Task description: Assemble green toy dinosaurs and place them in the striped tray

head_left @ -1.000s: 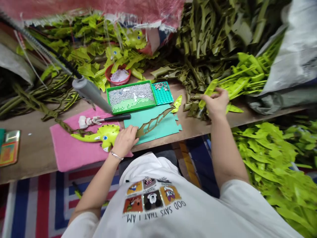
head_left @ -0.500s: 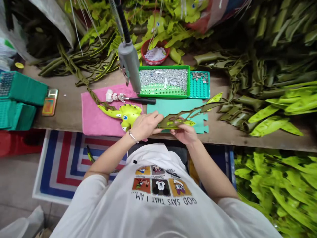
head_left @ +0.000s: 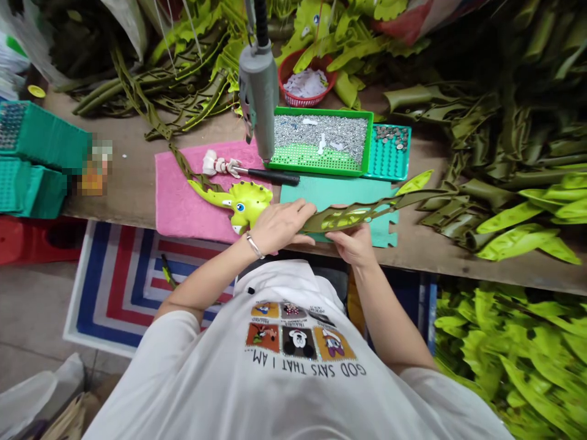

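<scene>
My left hand (head_left: 279, 223) is closed on the near end of a long olive-green cut-out plastic strip (head_left: 380, 208) that runs right across a teal foam mat (head_left: 339, 192). Under the strip, my right hand (head_left: 353, 243) holds a bright yellow-green leaf-shaped piece (head_left: 342, 221) against it, fingers curled. Just left of my left hand, a yellow-green toy dinosaur head (head_left: 245, 200) lies on a pink cloth (head_left: 183, 195). A black-handled tool (head_left: 270, 176) lies beyond the dinosaur head.
A grey hanging power screwdriver (head_left: 257, 101) dangles above a green tray of small screws (head_left: 321, 143) and a teal tray (head_left: 389, 160). A red basket (head_left: 306, 85) stands behind. Piles of olive and bright green plastic pieces (head_left: 513, 153) cover the right and back. Teal crates (head_left: 32, 159) sit left.
My right hand came back from the pile at the right with a bright green piece and now holds it beneath the olive strip. My view swung left and closer.
</scene>
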The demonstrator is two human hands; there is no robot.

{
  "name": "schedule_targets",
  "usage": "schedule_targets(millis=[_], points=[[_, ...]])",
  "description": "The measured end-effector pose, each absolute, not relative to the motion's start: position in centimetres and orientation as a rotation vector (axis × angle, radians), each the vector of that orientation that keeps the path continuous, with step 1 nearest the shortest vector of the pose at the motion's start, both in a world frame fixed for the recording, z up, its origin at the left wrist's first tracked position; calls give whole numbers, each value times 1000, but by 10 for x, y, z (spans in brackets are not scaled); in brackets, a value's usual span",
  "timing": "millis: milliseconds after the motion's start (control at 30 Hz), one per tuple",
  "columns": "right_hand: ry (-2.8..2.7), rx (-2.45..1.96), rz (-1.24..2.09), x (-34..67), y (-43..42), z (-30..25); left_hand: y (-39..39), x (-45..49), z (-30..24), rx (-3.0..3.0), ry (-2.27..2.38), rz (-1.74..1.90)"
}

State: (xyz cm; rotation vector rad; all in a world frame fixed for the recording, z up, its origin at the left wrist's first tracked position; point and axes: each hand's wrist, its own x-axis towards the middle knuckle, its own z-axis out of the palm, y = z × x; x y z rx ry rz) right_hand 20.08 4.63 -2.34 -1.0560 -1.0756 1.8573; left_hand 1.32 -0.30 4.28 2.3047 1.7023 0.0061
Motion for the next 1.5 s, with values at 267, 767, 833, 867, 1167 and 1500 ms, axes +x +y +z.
schedule_targets(millis=[267,767,833,867,1167,1500], points=[[-1131,-1141,1755,198,47,-31,1,22,46,2201,1706,-78],[-1084,-1212,1619,201,34,-13,5,32,32,2255,1762,-303],[-1121,-1200,1637,205,40,-15,5,30,29,2284,1775,-298],[-1177,-1177,1675,211,45,-15,5,29,29,2297,1780,-278],[-2377,-1302,482,304,140,-17,18,15,41,1947,1697,-214],[-2182,-1054,164,304,155,5,48,-6,28,1747,1223,-8]])
